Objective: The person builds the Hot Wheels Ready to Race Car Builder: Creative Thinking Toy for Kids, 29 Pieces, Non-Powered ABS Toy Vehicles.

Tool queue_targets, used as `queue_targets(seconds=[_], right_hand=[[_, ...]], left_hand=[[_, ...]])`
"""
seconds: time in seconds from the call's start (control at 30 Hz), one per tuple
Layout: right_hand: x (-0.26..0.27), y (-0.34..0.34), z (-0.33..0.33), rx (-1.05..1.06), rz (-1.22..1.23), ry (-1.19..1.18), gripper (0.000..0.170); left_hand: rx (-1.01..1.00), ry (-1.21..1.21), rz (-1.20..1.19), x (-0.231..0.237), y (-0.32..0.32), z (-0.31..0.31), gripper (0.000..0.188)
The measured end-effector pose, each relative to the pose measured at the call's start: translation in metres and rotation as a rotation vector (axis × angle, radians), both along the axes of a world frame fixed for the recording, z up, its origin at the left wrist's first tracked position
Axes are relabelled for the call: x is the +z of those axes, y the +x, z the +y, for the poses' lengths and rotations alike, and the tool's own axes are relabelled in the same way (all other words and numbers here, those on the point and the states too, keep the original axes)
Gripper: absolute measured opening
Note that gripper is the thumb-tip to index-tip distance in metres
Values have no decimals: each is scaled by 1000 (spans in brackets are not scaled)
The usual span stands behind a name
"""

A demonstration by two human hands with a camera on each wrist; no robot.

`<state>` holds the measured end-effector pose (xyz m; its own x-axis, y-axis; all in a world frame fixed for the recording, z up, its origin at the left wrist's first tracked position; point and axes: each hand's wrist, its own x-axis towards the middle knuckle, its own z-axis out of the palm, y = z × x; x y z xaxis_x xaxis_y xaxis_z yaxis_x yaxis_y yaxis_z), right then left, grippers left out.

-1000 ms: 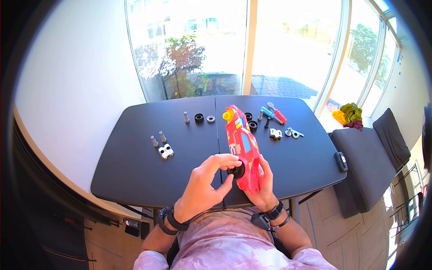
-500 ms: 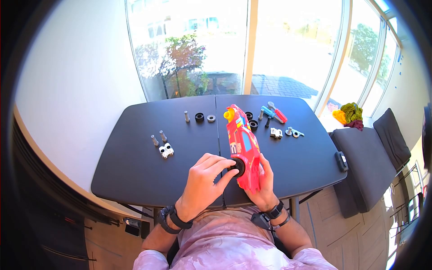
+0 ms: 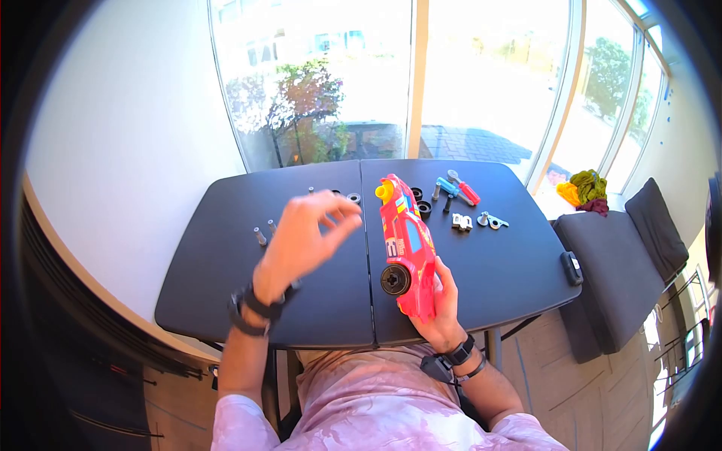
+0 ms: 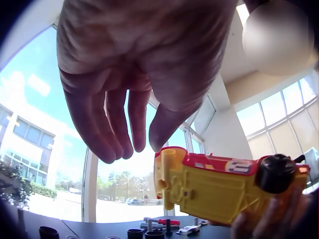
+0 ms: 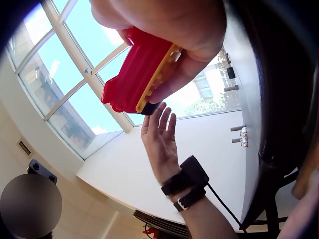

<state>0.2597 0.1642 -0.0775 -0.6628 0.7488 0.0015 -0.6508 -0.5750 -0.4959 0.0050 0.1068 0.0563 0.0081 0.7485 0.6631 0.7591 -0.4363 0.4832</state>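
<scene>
My right hand (image 3: 442,310) grips the rear of a red toy car (image 3: 412,244), holding it above the table with its yellow front knob pointing away. A black wheel (image 3: 395,279) sits on the car's left side near the rear. The left wrist view shows the yellow underside (image 4: 214,194) of the car. To the left of the car, my left hand (image 3: 304,237) hovers over the table, fingers loosely bent and holding nothing. From the head view it hides a white part and most of a loose black wheel.
On the dark table (image 3: 203,278) stand grey bolts (image 3: 259,235) at left and a grey ring (image 3: 354,198) behind. Black wheels (image 3: 425,210), blue- and red-handled tools (image 3: 466,193), a white part (image 3: 462,222) and a grey lever-like piece (image 3: 494,222) lie at right. A grey couch (image 3: 613,278) adjoins the right side.
My left hand has let go of the black wheel on the car and moved left and away over the table. The right hand and the car have stayed nearly still.
</scene>
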Motion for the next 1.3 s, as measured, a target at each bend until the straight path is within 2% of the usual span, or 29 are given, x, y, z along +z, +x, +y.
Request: queue_targets(seconds=[0.1, 0.23, 0.3, 0.47, 0.57, 0.67, 0.77, 0.87, 0.97, 1.07, 1.3], right_hand=[[3, -1, 1, -5, -2, -33, 60], [0, 1, 4, 35, 11, -38, 60], [1, 1, 3, 25, 6, -46, 60], [1, 1, 4, 39, 9, -70, 59], [-1, 3, 6, 79, 23, -21, 60], [3, 0, 4, 30, 1, -63, 61], [5, 0, 3, 39, 5, -51, 61], [2, 2, 5, 71, 28, -9, 61], [2, 1, 5, 48, -2, -21, 60], [4, 1, 3, 22, -21, -27, 60], [4, 3, 2, 58, 3, 13, 62]], left_hand=[[129, -170, 160, -2, -51, 64, 18], [307, -307, 497, -58, -105, 142, 22], [364, -340, 558, -94, -118, 170, 22], [468, -461, 568, -105, -103, 163, 19], [492, -429, 603, -102, -102, 156, 17], [391, -493, 471, -90, -100, 143, 15], [384, -323, 257, -60, -77, 109, 15], [244, -104, -117, -38, -51, 81, 22], [93, -3, -294, -13, -20, 53, 28], [-27, 27, -272, -4, -2, 43, 36], [-87, -37, -207, -7, 6, 46, 53]])
